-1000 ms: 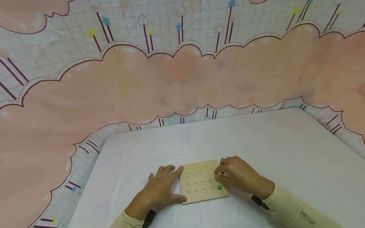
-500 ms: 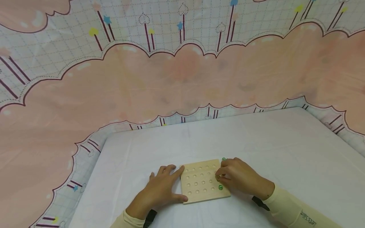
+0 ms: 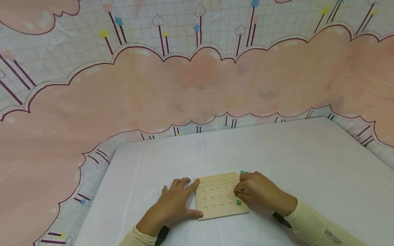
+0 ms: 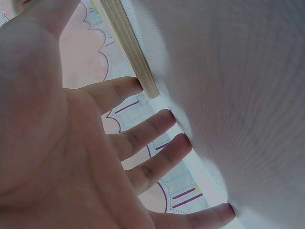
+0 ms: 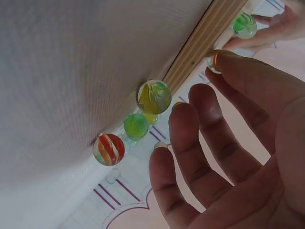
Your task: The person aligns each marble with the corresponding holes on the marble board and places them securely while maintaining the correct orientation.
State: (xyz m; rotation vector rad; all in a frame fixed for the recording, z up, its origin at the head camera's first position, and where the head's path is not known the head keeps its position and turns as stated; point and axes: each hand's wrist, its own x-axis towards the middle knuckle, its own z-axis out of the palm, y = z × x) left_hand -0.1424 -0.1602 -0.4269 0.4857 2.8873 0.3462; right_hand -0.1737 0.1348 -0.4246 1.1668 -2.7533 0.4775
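Observation:
A pale wooden board with rows of round dimples lies on the white table. My left hand spreads its straight fingers along the left side, index fingertip at the far corner and thumb on the near one; its other fingertips touch the cloth in the left wrist view. My right hand pinches a clear marble with an orange streak between thumb and index finger, over the board's right-hand column. A green marble sits in the near dimple of that column; the right fingers hide part of the board.
Beyond the right hand, green marbles lie off the board. The right wrist view shows several loose marbles beside it: a yellow-green one, a green one and a red-and-white one. A patterned curtain hangs behind the table.
The right hand has shifted slightly nearer and lower at the board's right column, still pinching the marble. Green marbles beyond it have come into view. The left hand stays in place.

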